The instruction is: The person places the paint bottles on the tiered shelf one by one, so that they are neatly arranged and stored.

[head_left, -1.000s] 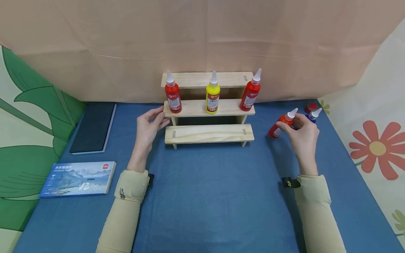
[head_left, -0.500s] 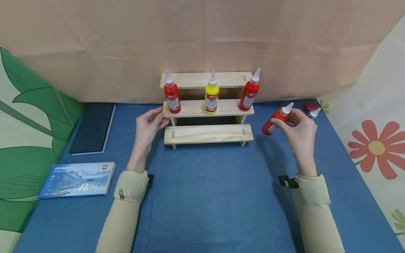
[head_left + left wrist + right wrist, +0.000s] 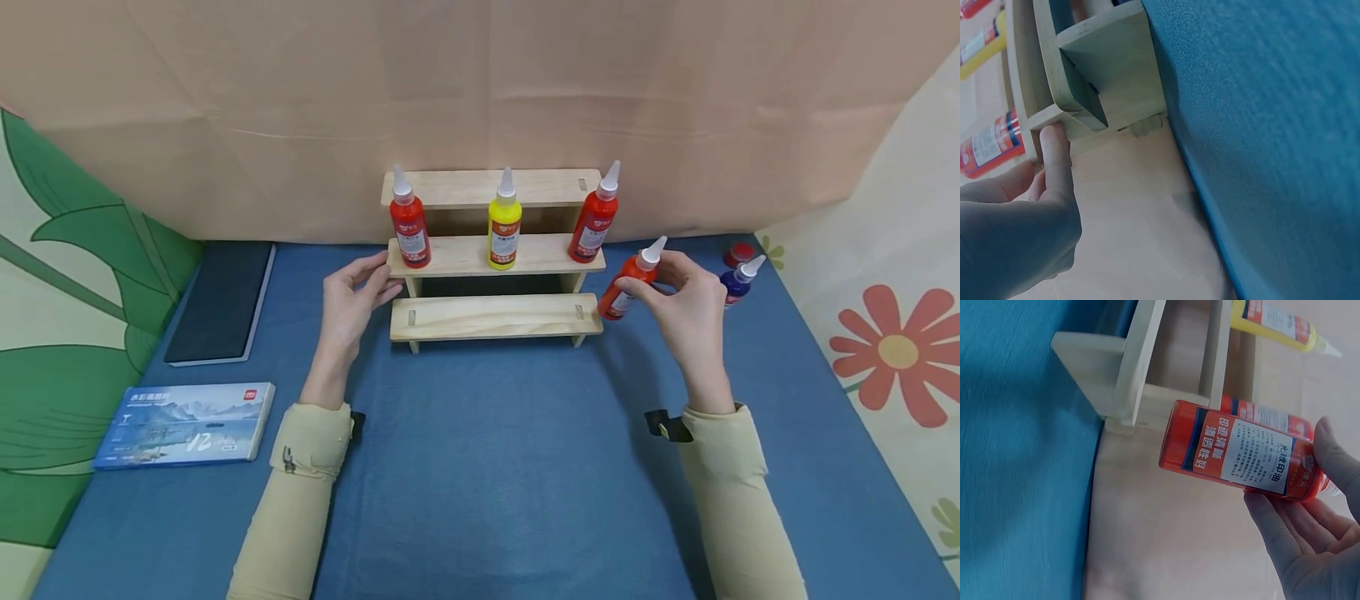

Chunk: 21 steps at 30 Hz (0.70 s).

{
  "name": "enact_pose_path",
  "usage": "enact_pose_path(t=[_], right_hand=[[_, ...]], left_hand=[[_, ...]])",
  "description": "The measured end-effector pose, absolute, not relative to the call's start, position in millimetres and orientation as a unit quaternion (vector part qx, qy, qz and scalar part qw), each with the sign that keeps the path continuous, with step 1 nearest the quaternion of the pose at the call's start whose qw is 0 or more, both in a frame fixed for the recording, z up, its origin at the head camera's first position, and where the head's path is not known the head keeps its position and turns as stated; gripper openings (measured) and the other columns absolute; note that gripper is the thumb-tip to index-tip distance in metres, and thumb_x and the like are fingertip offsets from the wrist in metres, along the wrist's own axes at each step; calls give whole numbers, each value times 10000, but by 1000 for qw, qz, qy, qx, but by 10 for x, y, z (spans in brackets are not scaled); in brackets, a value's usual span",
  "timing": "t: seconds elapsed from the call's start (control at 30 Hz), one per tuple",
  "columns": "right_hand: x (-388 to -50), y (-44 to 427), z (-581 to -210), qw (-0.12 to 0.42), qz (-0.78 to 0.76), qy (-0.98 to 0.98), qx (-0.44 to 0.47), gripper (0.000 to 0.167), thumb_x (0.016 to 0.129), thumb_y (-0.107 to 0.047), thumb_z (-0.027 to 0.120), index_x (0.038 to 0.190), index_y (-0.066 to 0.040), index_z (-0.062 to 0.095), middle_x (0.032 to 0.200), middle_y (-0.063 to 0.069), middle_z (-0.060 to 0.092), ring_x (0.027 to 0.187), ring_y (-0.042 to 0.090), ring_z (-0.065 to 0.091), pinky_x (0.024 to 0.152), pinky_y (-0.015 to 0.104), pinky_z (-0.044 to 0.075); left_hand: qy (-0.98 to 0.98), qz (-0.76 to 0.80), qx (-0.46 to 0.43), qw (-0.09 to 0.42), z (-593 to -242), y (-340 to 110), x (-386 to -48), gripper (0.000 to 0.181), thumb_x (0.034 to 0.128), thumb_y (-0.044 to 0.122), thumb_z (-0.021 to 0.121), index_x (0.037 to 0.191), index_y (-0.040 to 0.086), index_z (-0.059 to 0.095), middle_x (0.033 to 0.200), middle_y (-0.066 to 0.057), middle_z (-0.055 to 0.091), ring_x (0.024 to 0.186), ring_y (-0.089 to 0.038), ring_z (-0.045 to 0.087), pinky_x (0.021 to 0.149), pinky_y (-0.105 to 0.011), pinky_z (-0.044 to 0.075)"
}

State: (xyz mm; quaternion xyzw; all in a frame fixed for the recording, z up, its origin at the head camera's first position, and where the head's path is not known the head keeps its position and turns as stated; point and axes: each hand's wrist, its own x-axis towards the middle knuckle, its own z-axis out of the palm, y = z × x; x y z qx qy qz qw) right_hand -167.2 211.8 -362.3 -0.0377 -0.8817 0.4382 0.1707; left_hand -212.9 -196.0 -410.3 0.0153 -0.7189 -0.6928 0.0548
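At the left end of the three-tier wooden shelf, my left hand pinches the middle board between thumb and fingers. The left wrist view shows a fingertip against the board's end. My right hand holds an orange-red ink bottle near its white nozzle, tilted, in the air beside the shelf's right end. Its printed label faces the right wrist camera. On the middle board stand a red bottle at left, a yellow bottle in the centre and another red bottle at right.
A blue bottle and a small red-capped item are at the far right on the blue tablecloth. To the left lie a dark notebook and a flat blue box. A beige cloth hangs behind the shelf.
My right hand has carried the orange-red bottle leftward from near the blue bottle to the shelf's right end, baring the blue bottle. My left hand keeps its place on the shelf.
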Motion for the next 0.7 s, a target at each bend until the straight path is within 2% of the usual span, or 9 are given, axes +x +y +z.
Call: enact_pose_path(t=[0.53,0.7], right_hand=[[-1746,1870,-3709,169,438,-883,16,513,932,-208,879,1363,9,704,1285,182,739,1149,334,720,1001,528,626],[-1768,1827,-3752,170,437,-883,24,516,917,-194,892,1348,21,706,1272,190,740,1133,334,722,985,542,630]], left_hand=[[-721,-690,18,62,-4095,-1935,-2128,405,1098,83,621,1477,-58,599,1309,-223,629,996,-162,746,941,-269,633],[-717,-695,14,62,-4091,-1936,-2120,399,1101,74,612,1474,-66,598,1297,-221,635,976,-144,747,934,-270,637]])
